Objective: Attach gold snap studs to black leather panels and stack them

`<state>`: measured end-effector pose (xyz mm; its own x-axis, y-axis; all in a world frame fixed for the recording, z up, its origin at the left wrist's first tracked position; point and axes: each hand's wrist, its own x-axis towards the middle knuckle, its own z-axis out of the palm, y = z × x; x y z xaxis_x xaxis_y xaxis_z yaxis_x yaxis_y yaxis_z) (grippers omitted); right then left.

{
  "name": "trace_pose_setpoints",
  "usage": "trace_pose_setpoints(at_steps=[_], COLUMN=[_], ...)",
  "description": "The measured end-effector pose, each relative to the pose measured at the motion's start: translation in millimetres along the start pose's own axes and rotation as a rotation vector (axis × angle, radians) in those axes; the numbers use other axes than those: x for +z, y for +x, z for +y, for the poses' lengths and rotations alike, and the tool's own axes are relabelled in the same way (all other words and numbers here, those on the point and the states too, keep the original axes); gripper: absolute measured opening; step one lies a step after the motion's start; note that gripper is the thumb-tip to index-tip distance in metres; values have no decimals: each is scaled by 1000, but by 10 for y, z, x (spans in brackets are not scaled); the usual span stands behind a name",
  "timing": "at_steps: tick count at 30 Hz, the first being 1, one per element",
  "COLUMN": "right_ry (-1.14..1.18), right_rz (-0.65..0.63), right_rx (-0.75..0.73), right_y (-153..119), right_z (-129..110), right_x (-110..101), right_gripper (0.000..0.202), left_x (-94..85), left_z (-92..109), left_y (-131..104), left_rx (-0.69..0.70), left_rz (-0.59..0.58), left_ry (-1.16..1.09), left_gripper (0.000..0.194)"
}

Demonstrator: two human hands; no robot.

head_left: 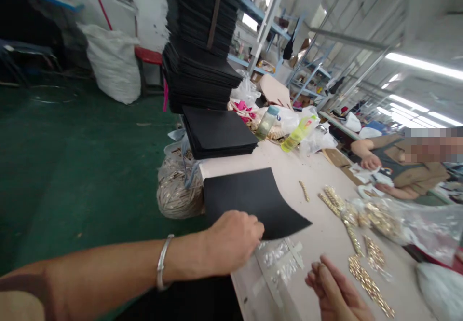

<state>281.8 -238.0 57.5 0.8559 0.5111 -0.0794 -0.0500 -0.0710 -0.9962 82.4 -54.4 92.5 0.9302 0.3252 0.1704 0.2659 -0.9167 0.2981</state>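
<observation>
A black sheet (242, 195) lies on the pale table, its right corner drawn out and curving. My left hand (233, 241), with a silver bangle at the wrist, is closed over the sheet's near edge; its fingertips are hidden. Lower right, my right hand (334, 289) hovers over the table with thumb and fingers pinched together; anything between them is too small to tell. Between the hands, small clear plastic packets (280, 260) lie on the table with pale strips. Gold chain pieces (369, 282) lie to the right of my right hand.
A stack of black sheets (224, 132) sits at the table's far left corner, before a taller black pile (202, 75). Bottles (267, 123) and plastic bags stand behind. A co-worker (405, 161) sits across the table. A full bag (179, 186) hangs beside the left edge.
</observation>
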Motion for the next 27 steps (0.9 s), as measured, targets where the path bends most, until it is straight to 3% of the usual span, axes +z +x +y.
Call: trace_pose_setpoints(at_steps=[3, 5, 7, 11, 14, 17, 19, 22, 27], right_ry=[-77, -144, -160, -122, -131, -156, -148, -145, -211], right_rz=[-42, -113, -161, -192, -234, -324, -382, -441, -503], right_rx=[28, 51, 82, 173, 196, 213, 249, 309, 291], right_y=[-64, -95, -115, -131, -125, -118, -115, -105, -78], right_z=[-53, 16, 132, 285, 265, 206, 170, 125, 84], right_x=[138, 213, 243, 238, 293, 421, 513, 614, 682], right_gripper=[54, 49, 45, 46, 45, 44, 44, 44, 39], left_x=[323, 453, 521, 581, 605, 570, 508, 414, 446], left_z=[469, 583, 518, 62, -216, -258, -203, -123, -104], left_y=[-274, -456, -603, -751, -763, -723, -671, -551, -309], left_rx=[149, 166, 25, -493, -689, -739, -702, -644, -743], left_rz=[-121, -153, -130, 68, 181, 99, 30, -90, -251], left_ry=[-251, -474, -666, -840, -1017, -1290, -1410, -1523, -1637], left_gripper=[17, 18, 18, 23, 40, 43, 42, 42, 50])
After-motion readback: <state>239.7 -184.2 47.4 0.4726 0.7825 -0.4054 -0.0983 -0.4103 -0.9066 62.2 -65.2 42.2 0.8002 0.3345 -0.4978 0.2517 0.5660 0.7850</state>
